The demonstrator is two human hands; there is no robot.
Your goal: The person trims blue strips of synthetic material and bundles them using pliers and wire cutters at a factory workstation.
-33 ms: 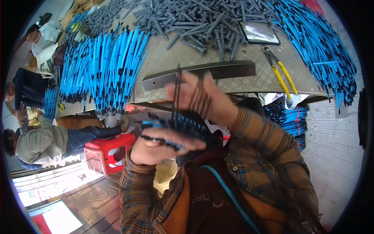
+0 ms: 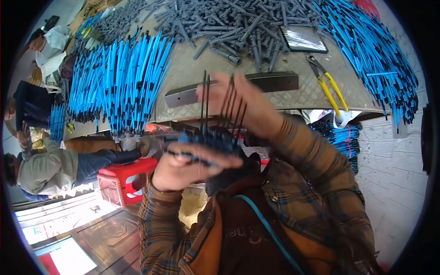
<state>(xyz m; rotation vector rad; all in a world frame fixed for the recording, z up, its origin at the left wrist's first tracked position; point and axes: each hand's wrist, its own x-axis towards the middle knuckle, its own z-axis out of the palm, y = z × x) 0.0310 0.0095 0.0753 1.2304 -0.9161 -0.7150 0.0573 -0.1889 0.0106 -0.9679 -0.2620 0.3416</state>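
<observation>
My left hand (image 2: 188, 167) is wrapped round a bundle of blue and black pieces (image 2: 213, 142) in front of my chest; motion blurs the bundle, so its exact kind is unclear. Several thin black rods (image 2: 204, 98) rise upright from it. My right hand (image 2: 245, 103) is just above, behind the upper parts of the rods. Its fingers are smeared by motion, and whether they grip a rod cannot be made out.
Beyond my hands lies a dark metal bar (image 2: 275, 83) on the table (image 2: 183, 64). Yellow-handled pliers (image 2: 331, 87) and a flat, shiny dark-framed object (image 2: 303, 39) are on the right. Grey plastic parts (image 2: 220, 18) are heaped behind. Blue tubes (image 2: 123, 78) lie left, more blue tubes (image 2: 371, 59) right. People sit left near a red stool (image 2: 121, 178).
My right hand has shifted slightly left. The thin black rods stand out more distinctly above the bundle. My left hand keeps its hold.
</observation>
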